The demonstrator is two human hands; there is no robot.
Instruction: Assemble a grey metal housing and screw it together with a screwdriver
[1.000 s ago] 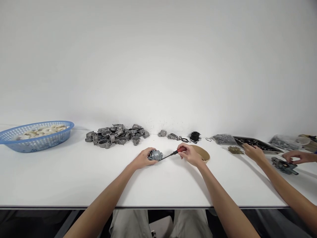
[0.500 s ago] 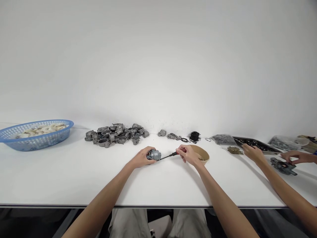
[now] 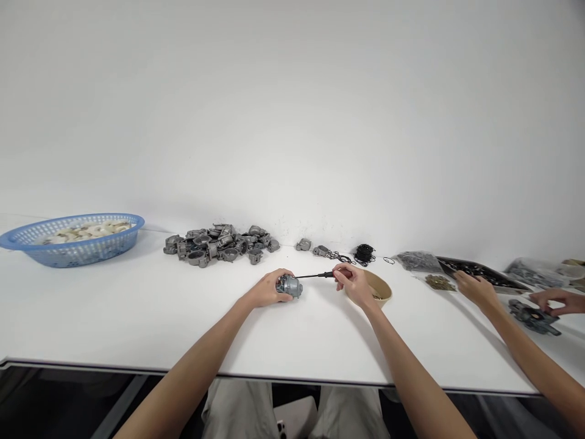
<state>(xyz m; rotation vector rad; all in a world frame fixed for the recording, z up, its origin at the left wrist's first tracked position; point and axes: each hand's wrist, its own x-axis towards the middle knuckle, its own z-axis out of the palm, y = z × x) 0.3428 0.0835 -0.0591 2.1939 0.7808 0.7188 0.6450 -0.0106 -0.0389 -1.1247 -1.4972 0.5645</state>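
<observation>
My left hand (image 3: pixel 267 289) grips a small grey metal casting (image 3: pixel 289 286) resting on the white table (image 3: pixel 137 311). My right hand (image 3: pixel 355 284) holds a red-handled screwdriver (image 3: pixel 320 275), its dark shaft lying almost level with the tip just above the casting. A tan bowl (image 3: pixel 382 291) sits right behind my right hand.
A pile of grey castings (image 3: pixel 220 243) lies at the back. A blue basket (image 3: pixel 75 238) of pale parts stands far left. Black rings (image 3: pixel 363 253) and two loose castings lie behind the bowl. At right, another person's hands (image 3: pixel 475 286) work beside a dark tray (image 3: pixel 479 268) and bagged parts.
The screwdriver has lifted from a downward slant into the casting to nearly level, with its tip above the part. The view has shifted slightly.
</observation>
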